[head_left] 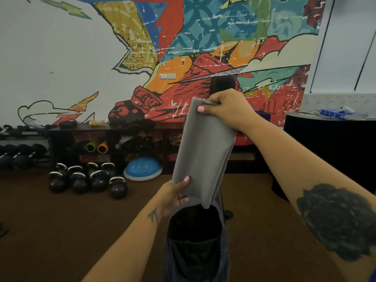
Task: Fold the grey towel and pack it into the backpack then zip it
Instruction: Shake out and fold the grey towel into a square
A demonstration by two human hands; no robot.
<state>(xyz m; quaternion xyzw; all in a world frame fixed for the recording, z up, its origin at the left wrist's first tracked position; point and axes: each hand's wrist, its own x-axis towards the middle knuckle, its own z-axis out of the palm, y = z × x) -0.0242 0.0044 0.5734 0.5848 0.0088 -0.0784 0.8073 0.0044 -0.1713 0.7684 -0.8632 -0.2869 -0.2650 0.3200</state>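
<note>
The grey towel (203,151), folded into a long narrow strip, hangs upright in the middle of the view. My right hand (227,108) grips its top edge, thumb across the front. My left hand (175,195) holds its lower left side, thumb on the front and fingers behind. The towel's bottom corner dips just over the rim of the dark backpack (195,251), which stands unzipped below with its black inside showing. The far side of the backpack is hidden behind the towel.
Several black kettlebells (89,179) and a blue half-ball trainer (143,168) sit on the brown floor at left. A low dark shelf (114,139) runs along the mural wall. A black counter (333,151) with blue books stands at right.
</note>
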